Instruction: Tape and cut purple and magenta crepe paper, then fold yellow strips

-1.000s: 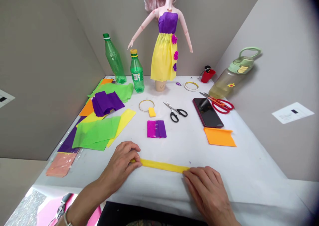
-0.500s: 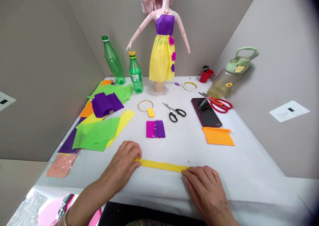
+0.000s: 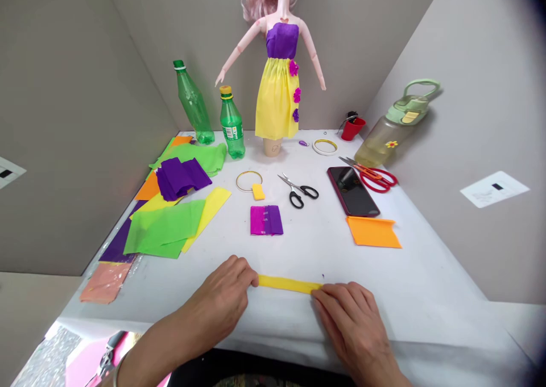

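Note:
A narrow yellow strip (image 3: pixel 290 284), which looks like folded crepe paper, lies across the front of the white-covered table. Its left end is pinched between the thumb and fingers of my left hand (image 3: pixel 226 296). At the other end, the fingertips of my right hand (image 3: pixel 352 319) are closed over the strip and press it to the cloth. Beyond the strip is a folded magenta and purple piece (image 3: pixel 267 220). Farther back stands a doll (image 3: pixel 277 91) in a purple top and yellow skirt with small flowers; its head is cut off by the frame.
Coloured sheets (image 3: pixel 166 228) are piled at left, near two green bottles (image 3: pixel 232 128). Black-handled scissors (image 3: pixel 298 191), a bangle (image 3: pixel 249 180) and a tape roll (image 3: pixel 325 147) lie mid-table. At right are a phone (image 3: pixel 353 191), red-handled scissors (image 3: pixel 377 178), an orange piece (image 3: pixel 374 232) and a water bottle (image 3: pixel 392 125).
My left hand has moved right along the strip, so less of it shows between my hands. My right hand has stayed in place.

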Demonstrator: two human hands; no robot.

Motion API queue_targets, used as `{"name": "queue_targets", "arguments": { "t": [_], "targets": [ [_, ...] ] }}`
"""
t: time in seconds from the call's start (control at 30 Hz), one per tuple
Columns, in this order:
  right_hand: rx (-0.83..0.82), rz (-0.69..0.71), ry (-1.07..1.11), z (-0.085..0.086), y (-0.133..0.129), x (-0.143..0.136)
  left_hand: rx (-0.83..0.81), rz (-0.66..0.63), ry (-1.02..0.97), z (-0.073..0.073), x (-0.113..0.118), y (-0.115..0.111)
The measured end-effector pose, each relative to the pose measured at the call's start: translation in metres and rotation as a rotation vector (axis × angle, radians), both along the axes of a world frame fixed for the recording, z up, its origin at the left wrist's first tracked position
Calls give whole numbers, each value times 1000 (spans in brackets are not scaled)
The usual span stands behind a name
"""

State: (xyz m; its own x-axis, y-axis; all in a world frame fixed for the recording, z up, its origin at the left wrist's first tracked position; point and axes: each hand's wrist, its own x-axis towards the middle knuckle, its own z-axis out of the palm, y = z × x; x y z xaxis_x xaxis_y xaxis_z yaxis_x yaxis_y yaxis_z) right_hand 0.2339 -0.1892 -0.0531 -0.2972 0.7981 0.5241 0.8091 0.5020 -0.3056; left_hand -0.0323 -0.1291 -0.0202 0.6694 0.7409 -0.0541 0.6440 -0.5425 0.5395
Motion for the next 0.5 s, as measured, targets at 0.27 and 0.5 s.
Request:
{"name": "queue_targets", "arguments": {
  "t": [0.27,0.5],
  "targets": [
    [-23,12,-13,-3,0,0,224,175,325,-13,38,2],
    [-5,1,8,-6,-1,2,181,200,225,-13,32,2]
  ]
}}
